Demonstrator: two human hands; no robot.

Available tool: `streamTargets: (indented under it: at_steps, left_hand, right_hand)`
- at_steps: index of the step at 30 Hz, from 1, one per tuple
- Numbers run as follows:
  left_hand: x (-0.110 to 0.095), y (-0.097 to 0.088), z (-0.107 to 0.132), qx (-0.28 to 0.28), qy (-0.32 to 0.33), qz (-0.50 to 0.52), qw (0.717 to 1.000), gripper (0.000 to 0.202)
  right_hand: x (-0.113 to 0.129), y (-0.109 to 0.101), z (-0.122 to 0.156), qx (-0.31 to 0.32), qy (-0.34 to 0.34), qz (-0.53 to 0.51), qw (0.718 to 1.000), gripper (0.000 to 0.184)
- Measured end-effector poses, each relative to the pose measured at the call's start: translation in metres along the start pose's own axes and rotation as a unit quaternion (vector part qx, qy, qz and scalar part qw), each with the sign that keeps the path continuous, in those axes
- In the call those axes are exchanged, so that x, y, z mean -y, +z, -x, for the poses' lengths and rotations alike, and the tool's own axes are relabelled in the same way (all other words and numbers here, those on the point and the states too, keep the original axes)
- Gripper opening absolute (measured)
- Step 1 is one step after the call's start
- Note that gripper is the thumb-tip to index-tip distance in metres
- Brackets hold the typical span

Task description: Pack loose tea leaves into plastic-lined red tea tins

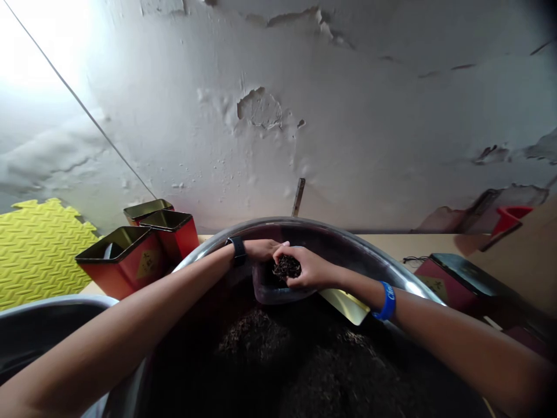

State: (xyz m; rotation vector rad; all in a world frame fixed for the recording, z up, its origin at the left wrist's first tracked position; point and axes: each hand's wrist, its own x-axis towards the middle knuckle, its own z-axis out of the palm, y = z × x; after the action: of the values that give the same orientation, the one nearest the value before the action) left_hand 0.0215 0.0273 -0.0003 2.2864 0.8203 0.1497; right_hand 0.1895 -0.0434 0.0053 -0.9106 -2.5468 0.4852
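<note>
Head view: tea leaves (pixel 287 267) between hands (pixel 256 250) (pixel 311 268)

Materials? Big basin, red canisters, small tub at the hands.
The basin looks like polished stainless steel: bright, reflective rim. The red canisters look like printed tinplate: crisp folded edges, glossy sides, metallic gold-toned interiors. The small tub looks like translucent plastic, judging by its cloudy walls; the exact plastic can't be told.

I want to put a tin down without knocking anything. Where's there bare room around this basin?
The widest free patch is the tan tabletop between the rim of the steel basin and the black-lidded red tin. Only a thin strip shows beside the open red tins at left. It's crowded over the basin, where the left hand and right hand meet at a plastic tub.
</note>
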Motion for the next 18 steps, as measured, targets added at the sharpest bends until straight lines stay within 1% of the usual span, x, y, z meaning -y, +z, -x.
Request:
streamTargets:
  at_steps: [3,6,8,10,13,15,16,18]
  left_hand:
    - [-0.001,-0.002,0.000,-0.003,-0.062,0.032,0.998,0.071]
    - [-0.005,-0.004,0.002,-0.017,-0.106,0.009,0.994,0.078]
    - [-0.005,-0.005,0.003,-0.013,-0.103,0.009,0.995,0.078]
    - [-0.003,-0.005,0.003,-0.006,-0.087,0.021,0.996,0.075]
    - [0.002,-0.004,0.001,-0.009,-0.061,0.030,0.998,0.071]
    - [0.004,-0.004,0.000,-0.013,-0.058,0.021,0.998,0.069]
    - [0.004,-0.004,0.000,-0.011,-0.063,0.018,0.998,0.070]
    - [0.002,-0.005,0.001,-0.004,-0.079,0.012,0.997,0.073]
  right_hand:
    - [-0.009,0.008,-0.002,0.002,-0.021,0.098,0.995,0.036]
    - [-0.012,0.009,-0.001,0.013,-0.012,0.187,0.982,0.036]
    - [-0.011,0.007,0.001,0.009,-0.020,0.224,0.974,0.037]
    - [-0.009,0.002,0.003,-0.006,-0.037,0.250,0.968,0.042]
    - [-0.005,-0.009,0.005,-0.051,-0.044,0.270,0.961,0.047]
    - [-0.003,-0.014,0.006,-0.082,-0.016,0.275,0.958,0.040]
    - [-0.002,-0.016,0.006,-0.085,0.002,0.272,0.959,0.035]
    - [0.000,-0.015,0.006,-0.055,0.024,0.244,0.968,0.029]
